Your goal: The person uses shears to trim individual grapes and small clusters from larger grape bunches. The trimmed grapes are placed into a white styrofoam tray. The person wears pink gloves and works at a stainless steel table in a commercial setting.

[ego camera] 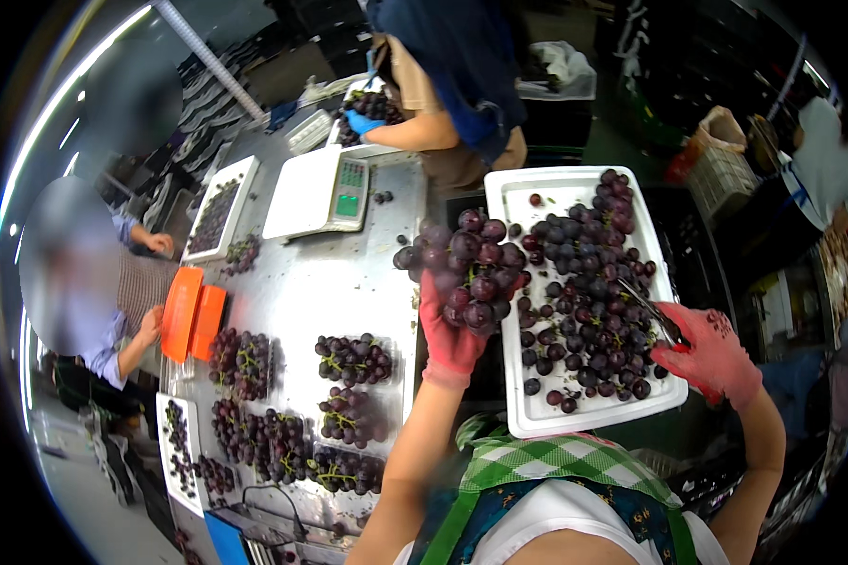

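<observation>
My left hand, in a pink glove, holds up a bunch of dark purple grapes at the left rim of a white foam tray. My right hand, gloved alike, grips a pair of scissors with red handles over the tray's right side. The blades point up and left across the fruit; how far they are apart is hard to see. Inside the tray lie more bunches towards the far end and many loose grapes nearer me.
A metal table to my left bears clear punnets of grapes, a digital scale and smaller foam trays. One person holds an orange device at its far side. Another, in a blue glove, handles grapes ahead of me.
</observation>
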Tool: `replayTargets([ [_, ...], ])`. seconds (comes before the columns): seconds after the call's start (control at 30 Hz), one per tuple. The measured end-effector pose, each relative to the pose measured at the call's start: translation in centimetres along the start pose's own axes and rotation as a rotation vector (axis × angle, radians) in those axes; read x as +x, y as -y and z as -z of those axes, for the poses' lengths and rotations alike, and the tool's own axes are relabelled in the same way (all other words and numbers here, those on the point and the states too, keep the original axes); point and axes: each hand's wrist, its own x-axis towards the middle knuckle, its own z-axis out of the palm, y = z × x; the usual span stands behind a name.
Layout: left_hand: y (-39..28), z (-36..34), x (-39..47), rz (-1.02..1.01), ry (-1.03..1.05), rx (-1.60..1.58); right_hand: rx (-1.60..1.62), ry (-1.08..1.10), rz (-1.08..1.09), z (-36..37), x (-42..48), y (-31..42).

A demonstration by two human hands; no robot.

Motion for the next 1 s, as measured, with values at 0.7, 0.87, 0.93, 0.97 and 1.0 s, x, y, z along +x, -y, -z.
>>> replayTargets([
  [0.7,-29.4,13.3,-6.9,-0.921,-0.531,0.566,0.276,0.192,-0.370,-5.0,5.7,5.0],
  [0.87,-31.6,16.3,-7.5,-1.114,-0.896,0.665,0.378,0.142,-0.360,-6.1,6.0,4.6],
  [0.93,-31.5,16.6,-7.3,-1.153,-0.938,0.672,0.345,0.142,-0.353,-6.4,6.0,4.0],
  [0.97,-31.4,16.7,-7.5,-1.158,-0.930,0.640,0.363,0.139,-0.366,-6.6,6.0,4.0],
  [1.0,-31.3,16.6,-7.6,-1.167,-0.919,0.611,0.383,0.136,-0.375,-6.8,5.9,4.1],
])
